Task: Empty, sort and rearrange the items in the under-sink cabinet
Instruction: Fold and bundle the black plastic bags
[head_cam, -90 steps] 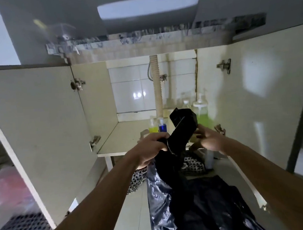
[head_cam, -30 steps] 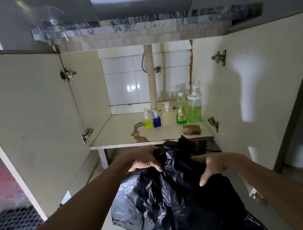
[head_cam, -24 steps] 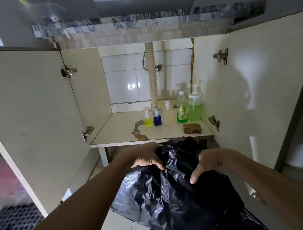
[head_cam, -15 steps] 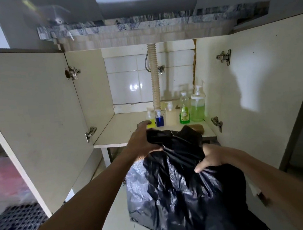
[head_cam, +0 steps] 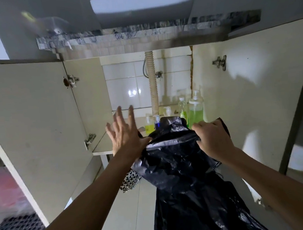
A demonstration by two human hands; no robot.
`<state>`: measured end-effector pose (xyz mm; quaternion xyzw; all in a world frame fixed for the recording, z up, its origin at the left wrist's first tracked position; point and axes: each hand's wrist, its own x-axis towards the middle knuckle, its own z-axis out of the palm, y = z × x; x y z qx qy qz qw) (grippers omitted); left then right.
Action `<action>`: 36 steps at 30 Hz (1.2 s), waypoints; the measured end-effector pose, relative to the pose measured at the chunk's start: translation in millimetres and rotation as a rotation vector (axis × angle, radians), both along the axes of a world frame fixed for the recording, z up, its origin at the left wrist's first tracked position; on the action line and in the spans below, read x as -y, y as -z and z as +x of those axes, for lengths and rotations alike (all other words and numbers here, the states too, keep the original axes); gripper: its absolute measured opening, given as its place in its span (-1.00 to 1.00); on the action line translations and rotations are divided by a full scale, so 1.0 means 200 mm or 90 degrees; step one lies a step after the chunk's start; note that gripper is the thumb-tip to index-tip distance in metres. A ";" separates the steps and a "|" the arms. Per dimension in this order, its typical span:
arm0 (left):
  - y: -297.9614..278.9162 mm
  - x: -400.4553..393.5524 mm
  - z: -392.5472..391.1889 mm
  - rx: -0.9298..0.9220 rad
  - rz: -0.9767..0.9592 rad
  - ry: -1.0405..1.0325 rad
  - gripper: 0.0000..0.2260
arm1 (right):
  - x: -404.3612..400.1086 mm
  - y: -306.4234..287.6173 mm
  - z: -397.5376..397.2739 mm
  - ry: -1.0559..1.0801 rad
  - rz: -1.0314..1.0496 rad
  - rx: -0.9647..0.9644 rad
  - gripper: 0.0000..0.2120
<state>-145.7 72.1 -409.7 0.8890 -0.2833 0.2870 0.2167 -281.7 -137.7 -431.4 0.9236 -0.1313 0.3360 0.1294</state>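
Fingers of left hand spread, released; right hand grasping black garbage bag before cabinet shelf; contents hidden; green soap bottles behind, partly covered

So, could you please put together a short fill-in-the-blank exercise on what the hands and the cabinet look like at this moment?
1. The right hand grips a bag whose colour is ____.
2. The left hand has its fingers spread ____, not closed on anything.
3. Both cabinet doors stand ____.
4. The tall pump bottle at the right of the shelf holds a liquid that is ____.

Missing words: black; open; open; green
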 end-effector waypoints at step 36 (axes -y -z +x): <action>0.14 0.24 0.04 -0.181 0.560 0.067 -0.65 | 0.08 -0.12 -0.12 0.225 0.237 -0.262 -0.80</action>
